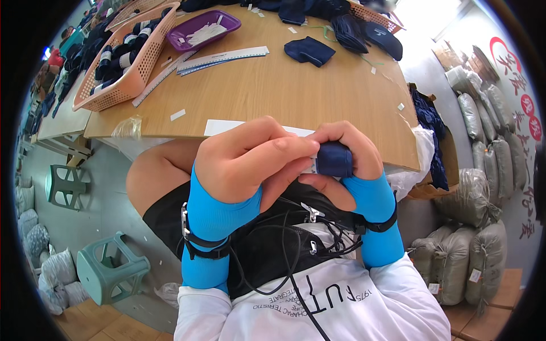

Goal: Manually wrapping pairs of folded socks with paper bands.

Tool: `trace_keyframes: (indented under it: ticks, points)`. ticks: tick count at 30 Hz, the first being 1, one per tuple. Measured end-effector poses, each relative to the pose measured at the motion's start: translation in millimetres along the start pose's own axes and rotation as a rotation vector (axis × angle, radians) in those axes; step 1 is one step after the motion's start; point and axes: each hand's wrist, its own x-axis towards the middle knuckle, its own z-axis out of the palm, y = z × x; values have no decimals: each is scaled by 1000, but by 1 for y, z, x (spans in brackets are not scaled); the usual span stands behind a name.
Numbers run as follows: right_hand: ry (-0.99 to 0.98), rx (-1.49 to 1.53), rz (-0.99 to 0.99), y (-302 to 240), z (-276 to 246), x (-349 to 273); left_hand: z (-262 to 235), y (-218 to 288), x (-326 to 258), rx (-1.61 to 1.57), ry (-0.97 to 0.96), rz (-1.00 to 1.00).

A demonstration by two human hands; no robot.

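Observation:
Close to the table's near edge, both hands meet around a small rolled navy cloth piece [334, 160] with a white paper band [309, 166] at its left end. My right hand [364, 150] curls round the roll, index finger over the top and thumb below. At the band, my left hand [242, 159] is closed, thumb and fingers pinching the paper against the roll. Its fingers hide part of the band. Just behind the hands lies a white paper strip [219, 127] on the table [256, 94].
A pink basket [124, 92] of banded navy rolls stands at left. Beside it are a purple tray [232, 21] of white strips and several rulers [224, 57]. Folded navy cloth [309, 51] lies farther back. Green stools [108, 264] stand left; packed grey bundles [486, 256] sit right.

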Motion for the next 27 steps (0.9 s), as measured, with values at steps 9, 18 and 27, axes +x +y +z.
trace_keyframes:
  ticks: [9, 18, 27]
  points:
    - [73, 0, 58, 6, 4, -3, 9, -8, 1, -388, -25, -263]
    - [49, -14, 99, 4, 11, -1, 3, -13, -6, 28, 84, 160]
    - [54, -23, 62, 2, 8, 1, 3, -15, -7, -65, 93, 169]
